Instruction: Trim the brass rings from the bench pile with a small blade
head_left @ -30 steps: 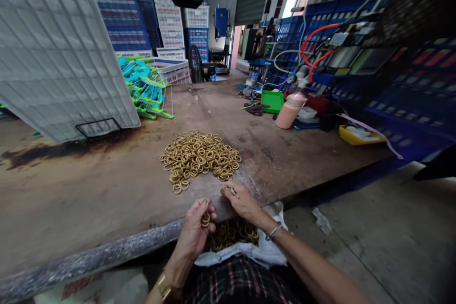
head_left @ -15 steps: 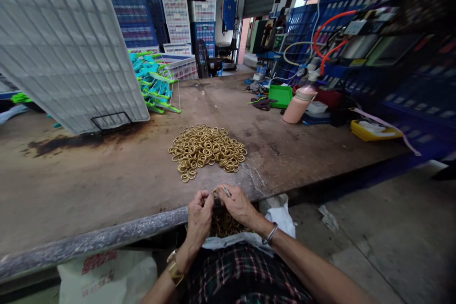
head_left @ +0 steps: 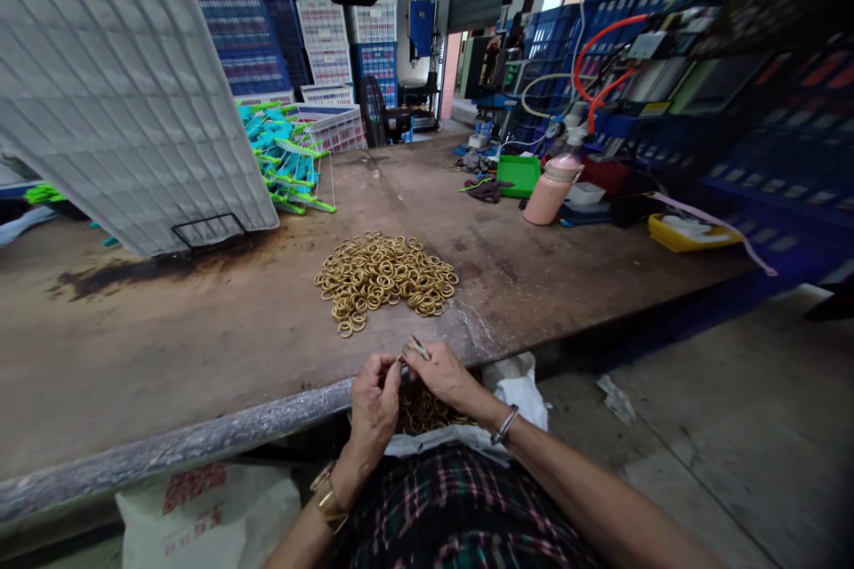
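Golden rings (head_left: 387, 274), heaped on worktop (head_left: 267, 329) within reach; single ring (head_left: 400, 359), apparently pinched for steadiness between my nearly closed left hand (head_left: 374, 407) and right hand (head_left: 446, 380), the latter also gripping one slim tool (head_left: 420, 348).

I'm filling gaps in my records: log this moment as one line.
left hand: fingertips at gold-coloured ring | right hand: holding small tool | table: ring pile | below edge: open sack of rings
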`<state>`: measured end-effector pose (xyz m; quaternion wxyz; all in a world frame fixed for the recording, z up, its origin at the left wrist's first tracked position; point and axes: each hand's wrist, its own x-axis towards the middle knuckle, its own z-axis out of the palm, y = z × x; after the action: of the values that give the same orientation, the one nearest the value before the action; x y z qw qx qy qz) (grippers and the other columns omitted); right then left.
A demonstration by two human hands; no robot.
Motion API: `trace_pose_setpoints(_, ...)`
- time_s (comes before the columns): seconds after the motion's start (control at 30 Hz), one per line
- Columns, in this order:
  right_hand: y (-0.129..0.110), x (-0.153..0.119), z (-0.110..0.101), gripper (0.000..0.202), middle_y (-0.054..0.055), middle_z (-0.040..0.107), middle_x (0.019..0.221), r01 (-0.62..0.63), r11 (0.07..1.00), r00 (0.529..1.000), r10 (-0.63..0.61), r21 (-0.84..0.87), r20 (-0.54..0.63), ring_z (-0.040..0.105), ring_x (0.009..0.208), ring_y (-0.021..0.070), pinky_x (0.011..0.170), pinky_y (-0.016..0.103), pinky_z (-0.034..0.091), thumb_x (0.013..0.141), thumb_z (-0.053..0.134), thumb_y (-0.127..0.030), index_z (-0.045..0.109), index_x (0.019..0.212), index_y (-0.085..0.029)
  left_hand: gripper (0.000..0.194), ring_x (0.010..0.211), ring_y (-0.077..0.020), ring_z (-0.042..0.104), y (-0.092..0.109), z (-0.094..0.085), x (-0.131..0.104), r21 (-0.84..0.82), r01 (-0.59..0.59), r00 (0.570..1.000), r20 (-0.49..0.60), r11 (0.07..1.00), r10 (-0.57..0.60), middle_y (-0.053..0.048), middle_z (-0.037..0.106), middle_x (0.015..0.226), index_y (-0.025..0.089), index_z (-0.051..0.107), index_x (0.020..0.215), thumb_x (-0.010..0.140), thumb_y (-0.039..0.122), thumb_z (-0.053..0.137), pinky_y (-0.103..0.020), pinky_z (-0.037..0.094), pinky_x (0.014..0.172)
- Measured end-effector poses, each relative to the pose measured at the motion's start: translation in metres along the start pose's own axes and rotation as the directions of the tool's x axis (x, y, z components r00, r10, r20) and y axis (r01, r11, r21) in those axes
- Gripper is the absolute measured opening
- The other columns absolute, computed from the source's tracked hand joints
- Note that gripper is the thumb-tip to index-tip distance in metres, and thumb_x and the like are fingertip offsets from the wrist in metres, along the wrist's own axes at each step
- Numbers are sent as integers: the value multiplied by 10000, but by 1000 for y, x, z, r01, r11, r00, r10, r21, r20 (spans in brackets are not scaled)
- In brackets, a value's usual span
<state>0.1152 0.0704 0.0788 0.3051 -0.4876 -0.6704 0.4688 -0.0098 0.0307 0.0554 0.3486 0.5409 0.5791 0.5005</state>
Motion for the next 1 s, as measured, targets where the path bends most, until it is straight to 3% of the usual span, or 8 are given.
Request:
trace_pose_setpoints(0.07, 2, 2, 1, 337, -42, 445, 509, 0, 1000, 1000, 0, -3, -13, 379, 497, 79, 488, 206, 279, 813, 413, -340, 469, 536, -157, 171, 613, -131, 512, 1, 0, 0, -17, 5, 1000, 8, 1000, -5, 5, 575, 642, 179, 569, 726, 786, 325, 505, -241, 398, 618)
trace_pose_setpoints(0.17, 6, 6, 3, 307, -51, 420, 514, 9, 1000, 1000, -9, 6, -19, 370, 503, 76, 485, 200, 274, 800, 420, -315, 449, 536, -162, 203, 557, -110, 480, 2, -1, 2, -139, 120, 992, 66, 983, -112, 21, 541, 601, 177, 555, 712, 779, 365, 522, -212, 378, 553)
trace_pose_setpoints(0.37, 12, 9, 1, 264, -58, 391, 517, 0, 1000, 1000, 0, 28, 0, 344, 512, 71, 478, 191, 256, 783, 419, -269, 448, 545, -161, 298, 396, -46, 332, -1, -1, 5, -309, 383, 919, 224, 870, -324, 62, 451, 539, 176, 514, 767, 753, 472, 533, -166, 254, 388)
trace_pose_setpoints(0.8, 17, 15, -2, 273, -47, 489, 538, -43, 989, 989, 23, 139, 144, 389, 527, 76, 503, 194, 277, 799, 390, -266, 500, 576, -154, 303, 393, -31, 340, 0, -1, 11, -390, 503, 856, 345, 771, -384, 59, 458, 567, 171, 500, 726, 732, 468, 560, -153, 224, 360)
trace_pose_setpoints(1.0, 20, 18, -2, 278, -47, 489, 523, -75, 981, 990, 52, 177, 129, 392, 513, 75, 495, 199, 277, 792, 381, -249, 507, 563, -154, 303, 399, -26, 336, 4, 0, 13, -444, 535, 840, 371, 719, -396, 61, 452, 570, 168, 498, 729, 716, 457, 591, -154, 218, 372)
